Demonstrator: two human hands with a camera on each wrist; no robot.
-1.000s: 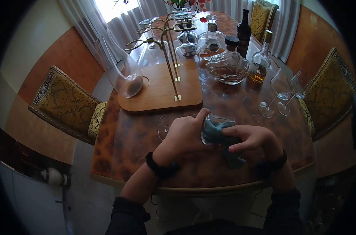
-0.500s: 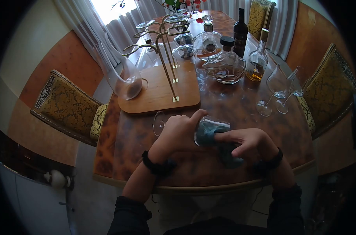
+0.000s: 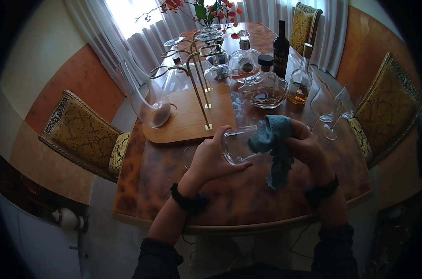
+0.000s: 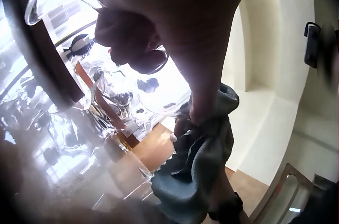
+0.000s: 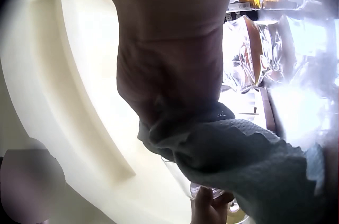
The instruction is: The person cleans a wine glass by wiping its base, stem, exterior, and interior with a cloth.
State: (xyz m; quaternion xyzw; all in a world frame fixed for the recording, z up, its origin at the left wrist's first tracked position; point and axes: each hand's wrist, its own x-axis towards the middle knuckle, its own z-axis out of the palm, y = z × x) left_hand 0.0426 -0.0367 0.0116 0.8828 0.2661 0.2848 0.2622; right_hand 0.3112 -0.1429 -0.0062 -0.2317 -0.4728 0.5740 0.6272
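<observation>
My left hand (image 3: 208, 158) grips a clear stemmed wine glass (image 3: 236, 145) round its bowl, thumb and fingers spread on either side. The glass lies tilted sideways, its mouth toward the right and its foot partly hidden behind my left hand. A teal cloth (image 3: 280, 130) is bunched at the glass's mouth, with a loose end hanging down. My right hand (image 3: 306, 145) pinches this cloth. In the left wrist view, the folded cloth (image 4: 185, 181) hangs beside the fingers. The right wrist view shows the cloth (image 5: 228, 152) covering most of the right fingers.
A wooden board (image 3: 190, 123) with curved brass holders (image 3: 197, 88) stands beyond my left hand, a slanted glass decanter (image 3: 154, 114) on it. Farther back are a squat decanter (image 3: 264, 90), an amber-filled bottle (image 3: 299, 88) and a dark wine bottle (image 3: 280, 51). Stemmed glasses (image 3: 323, 109) stand at right.
My right hand has drawn the cloth from inside the bowl up to its mouth. My left thumb and fingers have spread wider round the glass.
</observation>
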